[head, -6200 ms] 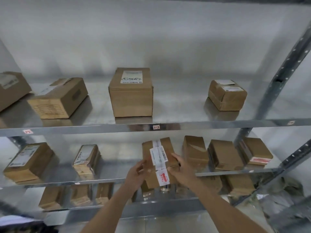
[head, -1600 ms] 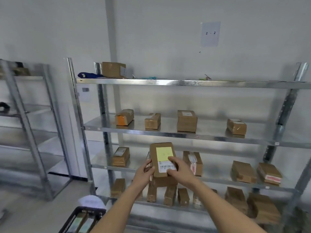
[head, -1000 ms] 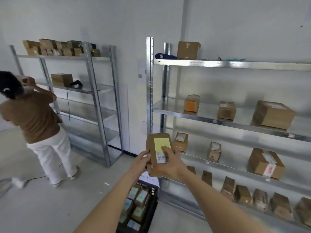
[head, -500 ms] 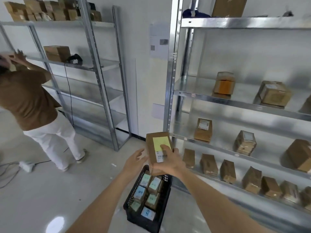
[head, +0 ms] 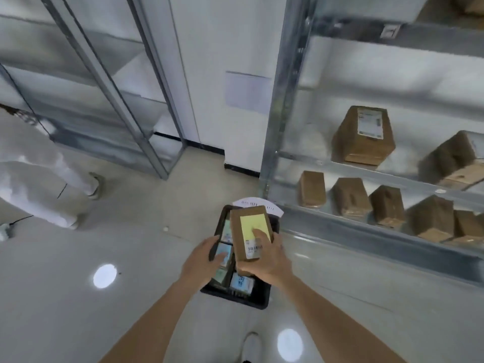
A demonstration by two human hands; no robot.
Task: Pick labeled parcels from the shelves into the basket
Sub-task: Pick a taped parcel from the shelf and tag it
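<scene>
Brown cardboard parcel (head: 251,233) with yellow label and barcode sticker: grasped in the right hand (head: 264,260), thumb laid across the label, held above the black plastic basket (head: 237,297) on the floor. Left hand (head: 203,260): released, fingers relaxed, just left of the parcel over the basket, which holds several labeled parcels. Right: metal shelving (head: 353,213) with brown boxes; far left: a second person's white trousers (head: 34,179).
</scene>
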